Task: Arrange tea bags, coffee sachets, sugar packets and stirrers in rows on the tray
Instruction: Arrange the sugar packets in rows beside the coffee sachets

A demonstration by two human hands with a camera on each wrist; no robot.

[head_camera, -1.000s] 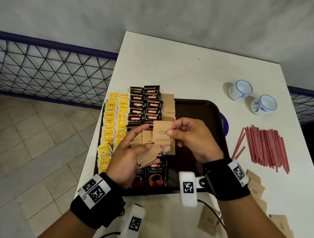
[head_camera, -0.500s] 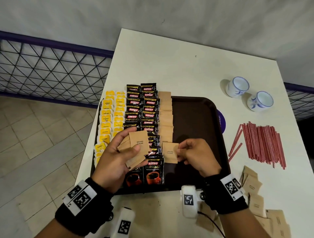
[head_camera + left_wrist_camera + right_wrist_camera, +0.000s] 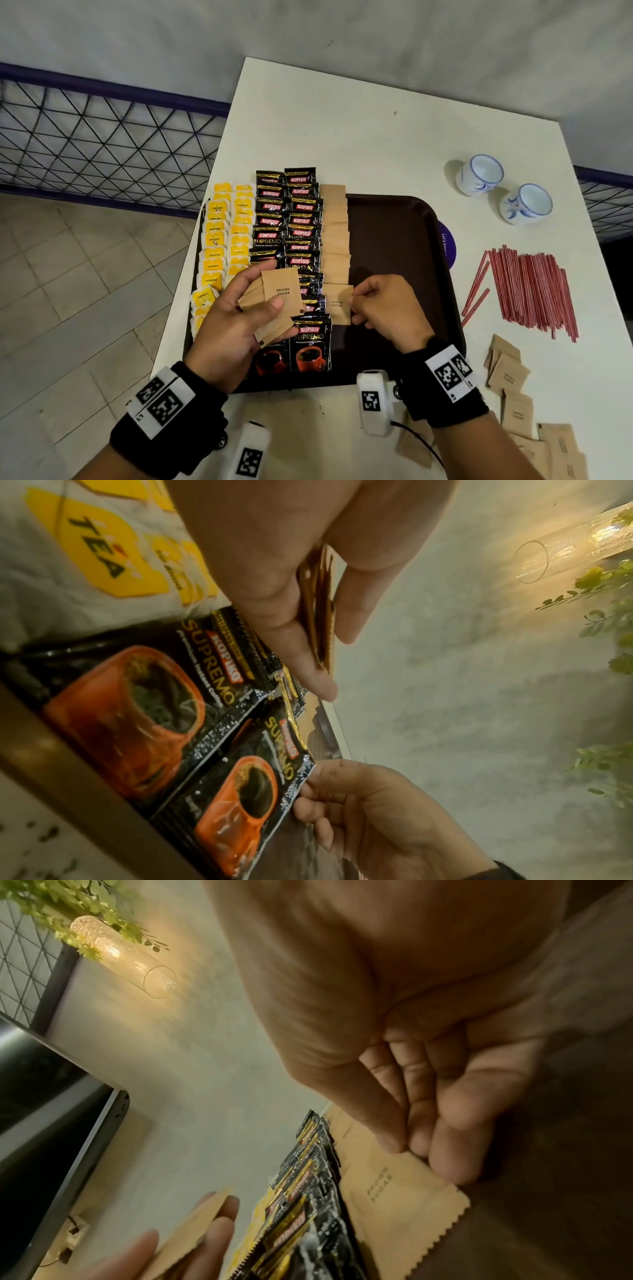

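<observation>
A dark brown tray [image 3: 404,219] holds yellow tea bags [image 3: 219,240] at the left, black coffee sachets [image 3: 301,222] beside them, then a row of brown sugar packets [image 3: 335,236]. My left hand [image 3: 239,318] grips a fanned stack of sugar packets [image 3: 279,294] over the coffee sachets; the stack's edges [image 3: 320,610] show between thumb and fingers. My right hand [image 3: 383,308] pinches one sugar packet [image 3: 337,305] by its right edge at the near end of the sugar row; in the right wrist view that packet [image 3: 400,1191] lies flat on the tray.
Red stirrers [image 3: 531,287] lie in a bundle on the white table [image 3: 342,130] right of the tray. Loose sugar packets [image 3: 513,397] lie at the near right. Two blue-and-white cups [image 3: 503,192] stand at the far right. A railing [image 3: 102,137] runs left of the table.
My right hand drew one packet off the left hand's stack and carried it down to the near end of the sugar row on the tray. The left hand drifted slightly left with its stack.
</observation>
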